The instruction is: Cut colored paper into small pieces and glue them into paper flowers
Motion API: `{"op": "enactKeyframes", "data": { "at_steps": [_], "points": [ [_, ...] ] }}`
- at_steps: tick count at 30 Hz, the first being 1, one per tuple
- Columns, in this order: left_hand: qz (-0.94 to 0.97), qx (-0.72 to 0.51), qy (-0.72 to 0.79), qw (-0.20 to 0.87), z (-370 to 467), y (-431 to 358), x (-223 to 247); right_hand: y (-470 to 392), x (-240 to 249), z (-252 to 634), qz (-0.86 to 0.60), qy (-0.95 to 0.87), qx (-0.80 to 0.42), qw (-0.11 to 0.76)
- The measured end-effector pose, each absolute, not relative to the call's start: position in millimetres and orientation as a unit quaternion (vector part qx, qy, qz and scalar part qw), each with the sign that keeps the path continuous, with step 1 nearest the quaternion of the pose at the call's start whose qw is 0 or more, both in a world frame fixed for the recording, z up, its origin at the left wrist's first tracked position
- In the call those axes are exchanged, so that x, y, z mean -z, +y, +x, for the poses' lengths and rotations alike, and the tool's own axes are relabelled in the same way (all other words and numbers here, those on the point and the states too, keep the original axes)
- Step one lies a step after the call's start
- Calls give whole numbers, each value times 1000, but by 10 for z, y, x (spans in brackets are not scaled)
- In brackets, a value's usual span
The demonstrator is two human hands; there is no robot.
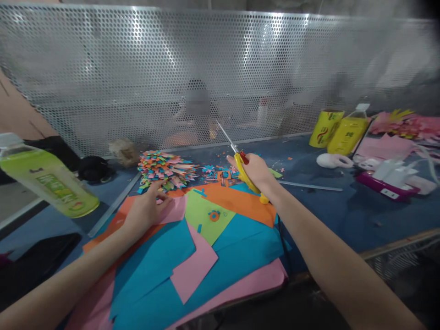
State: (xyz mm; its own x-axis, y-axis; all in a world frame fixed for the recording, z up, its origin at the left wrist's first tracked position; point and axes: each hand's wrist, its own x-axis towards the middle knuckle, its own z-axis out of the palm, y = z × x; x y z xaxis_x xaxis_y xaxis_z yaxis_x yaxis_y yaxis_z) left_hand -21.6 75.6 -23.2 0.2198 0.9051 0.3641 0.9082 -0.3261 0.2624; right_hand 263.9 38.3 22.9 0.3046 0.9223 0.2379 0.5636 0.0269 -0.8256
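my right hand point(257, 170) gripped yellow-handled metal scissors point(241, 172), blades angled away; my left hand point(147, 207) curled beside multicoloured paper-strip bundle point(163, 168), couldn't tell if pinching; light touch seemed best.

At twelve o'clock, a silver perforated metal panel point(220, 55) shines in streaks. Near the centre, long yellow-handled scissors point(240, 166) pair bright, smooth metal blades with plastic grips. Toward six, flat multicoloured paper sheets point(237, 236) look smooth and matt; at nine, a multicoloured paper-strip mound point(165, 166) bristles roughly. Farther toward nine, a green-filled plastic bottle point(48, 183) looks glossy. At four, the dark blue tabletop point(326, 213) looks dull.
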Motion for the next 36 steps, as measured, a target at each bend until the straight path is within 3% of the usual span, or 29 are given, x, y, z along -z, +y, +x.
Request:
{"op": "enactKeyframes", "data": {
  "at_steps": [9, 18, 24, 29, 36],
  "points": [
    [-786, 353, -503, -61, 132, 956, -126, 400, -243, 2661, -636, -527, -272, 493],
    [-839, 341, -355, -232, 1064, 1248, -244, 410, -252, 2578, -495, -484, -574, 437],
    [-807, 324, -330, -368, 887, 867, -238, 442, -166, 2523, -442, -441, -642, 444],
    [-793, 333, -349, -371, 740, 647, -251, 407, -116, 2457, -421, -442, -664, 432],
    [-792, 363, -410, -269, 569, 556, -177, 271, -120, 2306, -380, -491, -662, 419]
  ]
}}
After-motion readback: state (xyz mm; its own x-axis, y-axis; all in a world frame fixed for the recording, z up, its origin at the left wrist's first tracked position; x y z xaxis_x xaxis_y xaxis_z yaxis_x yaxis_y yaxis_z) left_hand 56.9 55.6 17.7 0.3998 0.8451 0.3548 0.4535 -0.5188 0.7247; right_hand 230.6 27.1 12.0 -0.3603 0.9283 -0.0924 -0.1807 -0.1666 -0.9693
